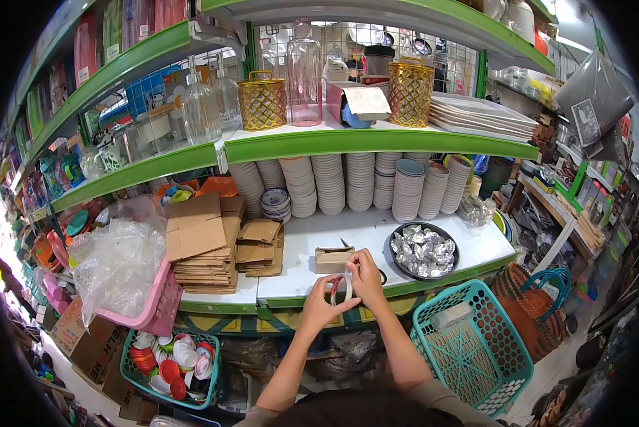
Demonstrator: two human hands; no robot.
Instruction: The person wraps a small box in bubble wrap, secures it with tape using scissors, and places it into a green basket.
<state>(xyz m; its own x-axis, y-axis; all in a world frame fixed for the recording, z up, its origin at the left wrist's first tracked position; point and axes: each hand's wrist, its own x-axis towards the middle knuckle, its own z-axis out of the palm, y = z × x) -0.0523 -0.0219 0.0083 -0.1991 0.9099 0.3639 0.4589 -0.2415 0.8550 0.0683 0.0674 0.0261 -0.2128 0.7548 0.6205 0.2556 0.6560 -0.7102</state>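
Note:
My left hand is closed round a roll of tape, thumb and fingers gripping its ring. My right hand is pinched at the upper edge of the roll; the bit of tape between its fingertips is too small to see clearly. Just beyond both hands, a small cardboard box rests on the white shelf. A thin dark tip pokes out behind the box, and a black loop shows beside my right hand; they may belong to one tool, partly hidden.
Flattened cardboard pieces are stacked at left. A black round tray holds foil-wrapped pieces at right. Stacked bowls line the back under a green-edged shelf. Below stand a teal basket and a pink basket with bubble wrap.

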